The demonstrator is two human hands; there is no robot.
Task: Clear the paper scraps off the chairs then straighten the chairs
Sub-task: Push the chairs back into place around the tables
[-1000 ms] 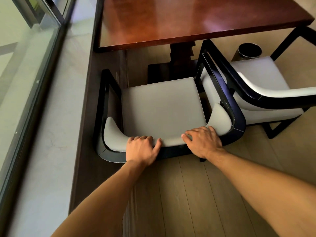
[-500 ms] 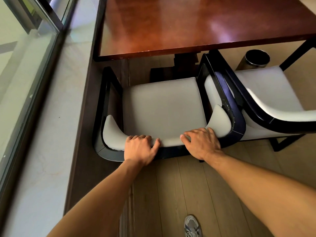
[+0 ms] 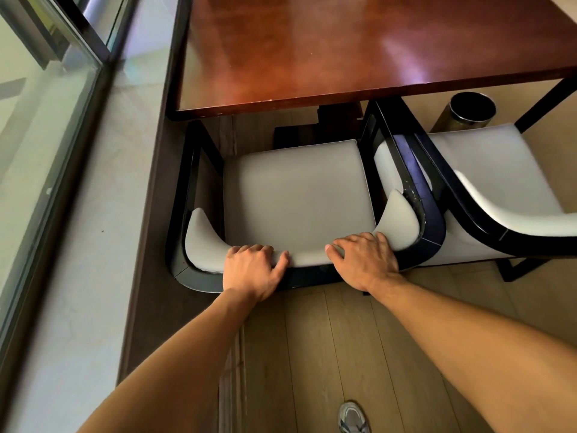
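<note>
Both hands on the chair back

Our fingers (image 3: 249, 250) curl over the padded top edge of the near chair (image 3: 299, 195), left hand (image 3: 254, 271) and right hand (image 3: 363, 260) both gripping it (thumbs pointing inward); its seat is bare, its front just under the table (image 3: 343, 51), and a second chair (image 3: 499, 182) sits touching its right side, a bin (image 3: 466, 112) beyond

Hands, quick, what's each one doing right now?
Left hand: closed on the chair, gripping its backrest.
Right hand: lying on the same backrest, fingers curled over the top edge.
</note>
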